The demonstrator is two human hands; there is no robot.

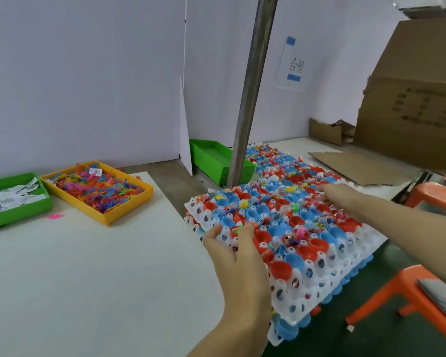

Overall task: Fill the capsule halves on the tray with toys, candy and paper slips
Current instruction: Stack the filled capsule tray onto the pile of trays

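A white tray [355, 256] full of red and blue capsule halves [281, 269] lies on top of a stack of similar trays at the table's right edge. Many halves hold small colourful toys and wrapped candy [300, 233]. My left hand [236, 251] grips the top tray's near-left edge, thumb on top among the capsules. My right hand [331, 193] reaches across and holds the tray's far-right edge; its fingertips are hidden behind the rim. Another filled tray [276, 161] lies further back.
A yellow bin of colourful plastic toys [98, 191] and a green bin of paper slips [13, 199] sit at the left. A pink toy [54, 216] lies loose on the table. Green bins [216, 161], a metal pole [250, 104], cardboard [410, 104] and orange stools [420, 292] surround the stack.
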